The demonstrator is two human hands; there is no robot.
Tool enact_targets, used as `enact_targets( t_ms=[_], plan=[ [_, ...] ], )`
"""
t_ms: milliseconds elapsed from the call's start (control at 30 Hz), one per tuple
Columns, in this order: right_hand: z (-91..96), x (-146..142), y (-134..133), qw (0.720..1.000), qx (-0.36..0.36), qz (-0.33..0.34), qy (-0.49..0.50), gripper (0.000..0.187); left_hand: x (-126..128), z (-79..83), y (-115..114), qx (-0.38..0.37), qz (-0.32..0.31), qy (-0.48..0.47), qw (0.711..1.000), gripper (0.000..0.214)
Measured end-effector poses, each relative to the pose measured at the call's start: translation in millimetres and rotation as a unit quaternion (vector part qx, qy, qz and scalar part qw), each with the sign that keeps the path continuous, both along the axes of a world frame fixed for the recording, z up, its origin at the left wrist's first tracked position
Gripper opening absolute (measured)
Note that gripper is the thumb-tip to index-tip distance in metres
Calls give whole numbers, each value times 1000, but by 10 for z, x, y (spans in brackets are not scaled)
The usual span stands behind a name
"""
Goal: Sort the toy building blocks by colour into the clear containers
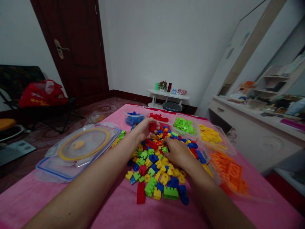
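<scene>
Head view: hands apart from each other, pile of mixed building blocks (153, 158) between them on the pink-covered tabletop (114, 211).
Left hand (145, 129): fingers curled round a red block (152, 127); block partly hidden by the fingers, exact shape unclear.
Right hand (176, 151): fingertips down in the pile, touching blocks; cannot tell whether anything is gripped.
Hidden: some blocks behind both hands and forearms; those deep in the pile.
Cut off: both forearms, at bottom edge.
Hard to make out: single pieces in the far tubs; far outline of the orange box.
Round clear tub (124, 111): blue pieces, far left.
Red-piece tub (172, 118): clear, beside the round one, just beyond left hand.
Green-piece tub (197, 128): clear, lime-green pieces.
Yellow-piece tub (229, 143): clear, yellow pieces.
Orange box (215, 173): clear, orange pieces, nearest on the right.
Lids (88, 143): clear, stacked at left, round yellow-ringed one among them.
</scene>
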State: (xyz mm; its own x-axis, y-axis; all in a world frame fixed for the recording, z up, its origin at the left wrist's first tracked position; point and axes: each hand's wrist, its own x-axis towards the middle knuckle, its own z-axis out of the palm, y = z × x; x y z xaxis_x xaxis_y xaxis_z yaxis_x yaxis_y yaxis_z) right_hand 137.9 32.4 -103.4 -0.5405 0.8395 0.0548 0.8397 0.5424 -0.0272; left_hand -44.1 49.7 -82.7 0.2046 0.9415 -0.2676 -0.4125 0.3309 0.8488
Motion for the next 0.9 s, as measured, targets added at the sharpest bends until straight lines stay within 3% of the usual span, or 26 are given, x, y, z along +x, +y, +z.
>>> enact_targets(
  t_ms=[67,133,200,267,400,467,533,633,700,800,900],
  plan=[
    [20,3,-11,1000,-5,1,-23,32,-4,-13,5,27,-2,52,998,18],
    [54,28,-5,999,-13,0,-45,22,-38,-3,-6,83,-8,172,982,24],
    [90,55,4,998,-22,2,-60,17,-103,35,-35,160,-37,331,929,26],
    [111,63,4,998,-24,8,-63,19,-177,93,-80,227,-88,463,853,21],
    [82,25,-20,998,-16,1,-68,26,-210,185,-188,244,-167,625,722,19],
    [65,20,-22,997,-17,-1,-72,28,-160,190,-230,242,-174,667,683,23],
    [78,39,-14,997,-17,2,-71,31,-112,177,-249,253,-172,683,664,23],
    [149,75,-1,999,-10,-13,-49,32,-109,167,-238,265,-168,677,665,19],
    [187,66,-6,1000,7,-20,-6,27,-149,180,-219,260,-157,657,690,17],
    [175,-3,-37,998,18,20,54,23,-210,214,-193,244,-136,593,755,19],
    [110,-68,-73,996,-12,73,51,21,-231,230,-177,221,-106,502,829,29]
  ],
)
